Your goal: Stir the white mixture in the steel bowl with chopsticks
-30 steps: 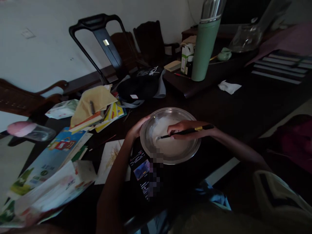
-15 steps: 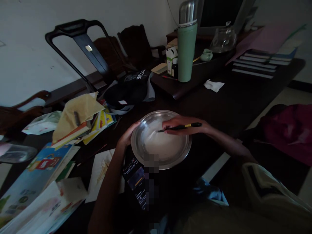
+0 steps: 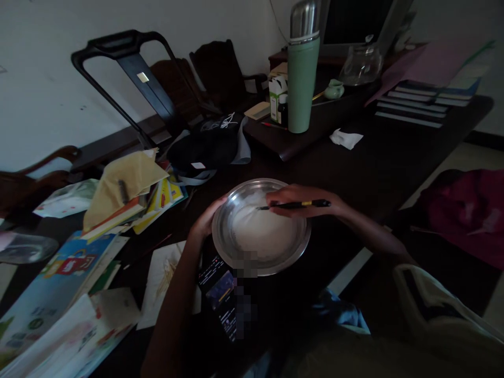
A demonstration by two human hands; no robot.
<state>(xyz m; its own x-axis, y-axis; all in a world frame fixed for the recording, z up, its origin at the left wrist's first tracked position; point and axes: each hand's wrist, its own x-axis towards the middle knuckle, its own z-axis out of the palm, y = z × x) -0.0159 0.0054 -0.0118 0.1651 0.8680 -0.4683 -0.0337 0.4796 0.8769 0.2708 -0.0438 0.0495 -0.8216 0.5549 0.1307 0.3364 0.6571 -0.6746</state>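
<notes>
A wide stainless steel bowl [image 3: 262, 270] stands on the dark table, holding a pale, whitish mixture [image 3: 260, 233] that could be liquid or powder. My left hand [image 3: 208, 215] grips the bowl's left rim, its fingertips partly hidden at the edge. Over the bowl's right side, my right hand [image 3: 293, 197] is closed around a slim black stick-like utensil [image 3: 305, 203] with a gold band, perhaps chopsticks. Its thin tip points left and down toward the mixture; whether it touches is unclear. Just below the bowl lies a phone [image 3: 220, 294] with its screen lit.
Toothpick-like sticks [image 3: 167, 278] lie on white paper left of my forearm. Books and an envelope [image 3: 122, 184] pile up farther left. Beyond the bowl are a black bag [image 3: 208, 142], a green thermos [image 3: 302, 86], a crumpled tissue [image 3: 346, 138] and a glass teapot [image 3: 360, 63].
My right hand and the black utensil have shifted slightly right and up within the bowl. My left hand stays on the rim, and the bowl has hardly moved.
</notes>
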